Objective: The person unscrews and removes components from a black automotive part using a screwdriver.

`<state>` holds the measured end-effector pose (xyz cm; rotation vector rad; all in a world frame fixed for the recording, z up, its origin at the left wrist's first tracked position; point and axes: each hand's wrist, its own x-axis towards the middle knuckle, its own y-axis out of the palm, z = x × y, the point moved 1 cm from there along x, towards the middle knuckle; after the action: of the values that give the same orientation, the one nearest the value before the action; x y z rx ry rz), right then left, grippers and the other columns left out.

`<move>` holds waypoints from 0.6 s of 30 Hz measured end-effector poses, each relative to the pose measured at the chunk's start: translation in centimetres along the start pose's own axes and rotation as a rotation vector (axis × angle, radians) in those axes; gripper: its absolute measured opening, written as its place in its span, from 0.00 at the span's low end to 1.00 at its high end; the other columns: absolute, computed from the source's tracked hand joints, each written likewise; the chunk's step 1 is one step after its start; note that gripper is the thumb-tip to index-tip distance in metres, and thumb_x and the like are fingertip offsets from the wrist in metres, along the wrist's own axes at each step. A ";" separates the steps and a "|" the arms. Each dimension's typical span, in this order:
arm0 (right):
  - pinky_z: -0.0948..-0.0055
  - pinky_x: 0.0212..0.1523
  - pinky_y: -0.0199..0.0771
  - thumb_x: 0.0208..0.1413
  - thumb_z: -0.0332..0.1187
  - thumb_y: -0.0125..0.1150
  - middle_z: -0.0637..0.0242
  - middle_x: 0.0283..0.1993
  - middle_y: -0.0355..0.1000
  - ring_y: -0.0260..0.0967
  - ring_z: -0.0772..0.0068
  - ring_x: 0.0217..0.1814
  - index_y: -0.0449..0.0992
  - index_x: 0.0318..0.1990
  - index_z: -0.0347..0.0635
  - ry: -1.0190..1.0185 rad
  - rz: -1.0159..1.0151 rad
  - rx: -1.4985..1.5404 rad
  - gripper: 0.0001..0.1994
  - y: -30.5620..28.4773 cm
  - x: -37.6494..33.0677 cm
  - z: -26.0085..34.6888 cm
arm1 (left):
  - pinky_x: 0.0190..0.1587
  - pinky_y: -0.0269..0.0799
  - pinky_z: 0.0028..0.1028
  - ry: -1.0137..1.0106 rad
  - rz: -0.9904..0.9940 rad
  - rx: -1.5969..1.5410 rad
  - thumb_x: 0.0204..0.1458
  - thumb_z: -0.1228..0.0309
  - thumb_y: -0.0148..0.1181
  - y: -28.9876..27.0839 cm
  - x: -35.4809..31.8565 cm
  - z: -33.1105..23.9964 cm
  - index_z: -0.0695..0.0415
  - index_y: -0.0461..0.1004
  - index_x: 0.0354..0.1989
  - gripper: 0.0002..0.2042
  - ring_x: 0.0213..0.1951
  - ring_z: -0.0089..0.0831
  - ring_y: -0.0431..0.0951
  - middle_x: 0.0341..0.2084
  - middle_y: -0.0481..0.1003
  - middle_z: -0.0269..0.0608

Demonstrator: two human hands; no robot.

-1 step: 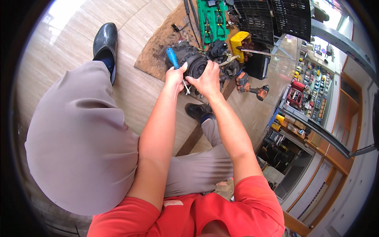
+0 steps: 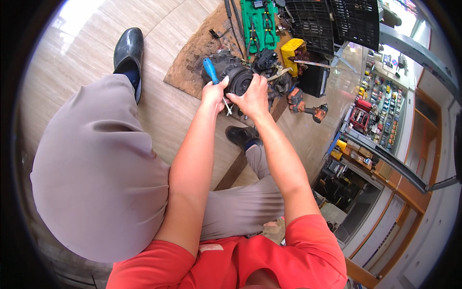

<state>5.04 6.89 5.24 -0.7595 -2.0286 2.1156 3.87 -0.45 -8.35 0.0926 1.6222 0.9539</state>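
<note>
The workpiece is a dark, grimy compressor-type assembly with a round pulley face (image 2: 239, 79). It rests on a worn brown board (image 2: 190, 65) laid on the pale tiled floor (image 2: 163, 29), directly ahead of the seated person's knees.

The left hand (image 2: 214, 94) is closed around a screwdriver with a blue handle (image 2: 210, 70); the handle projects up and away from the fist, and a thin metal shaft shows below it. The right hand (image 2: 250, 96) is clamped over the near rim of the pulley, fingers curled onto the housing.

Handling, as judged:
- The assembly looks like cast metal: heavy, rigid, not fragile.
- Its surfaces appear oily and may slip. Grip the pulley rim or the housing body, not the hoses or fittings.
- The screwdriver is light and stiff; its tip can skid off a greasy face toward the holding hand.

Clearance:
- Far side: a green tool tray (image 2: 260, 24), a yellow case (image 2: 293, 53) and black crates (image 2: 332, 19) stand close.
- Right: an orange cordless drill (image 2: 315, 111) lies on the floor nearby.
- Near side: a black shoe (image 2: 242, 136) sits just below the hands.
- Left: open floor offers the most room.
</note>
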 end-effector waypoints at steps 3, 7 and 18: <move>0.53 0.63 0.66 0.31 0.42 0.84 0.44 0.56 0.61 0.61 0.40 0.62 0.59 0.59 0.27 0.000 0.036 0.017 0.49 -0.4 0.4 0.0 | 0.30 0.85 0.43 -0.004 0.002 0.037 0.63 0.67 0.58 0.0 -0.1 -0.1 0.61 0.70 0.52 0.14 0.33 0.41 0.84 0.40 0.79 0.48; 0.53 0.63 0.66 0.31 0.42 0.84 0.44 0.56 0.61 0.61 0.40 0.62 0.59 0.59 0.27 0.003 0.036 0.024 0.49 -0.5 0.3 0.1 | 0.30 0.85 0.42 -0.007 -0.005 0.037 0.63 0.67 0.58 0.1 -0.4 -0.3 0.61 0.70 0.52 0.14 0.33 0.41 0.84 0.40 0.79 0.47; 0.53 0.64 0.65 0.32 0.41 0.83 0.43 0.57 0.60 0.60 0.40 0.63 0.59 0.60 0.26 0.028 0.060 0.038 0.49 -0.5 0.4 0.2 | 0.28 0.84 0.40 -0.011 0.000 0.038 0.63 0.67 0.58 0.1 -0.4 -0.3 0.59 0.71 0.51 0.13 0.33 0.38 0.84 0.40 0.79 0.46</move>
<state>4.43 6.92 5.64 -0.8489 -1.9705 2.1559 3.69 -0.77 -7.98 0.1236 1.6304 0.9220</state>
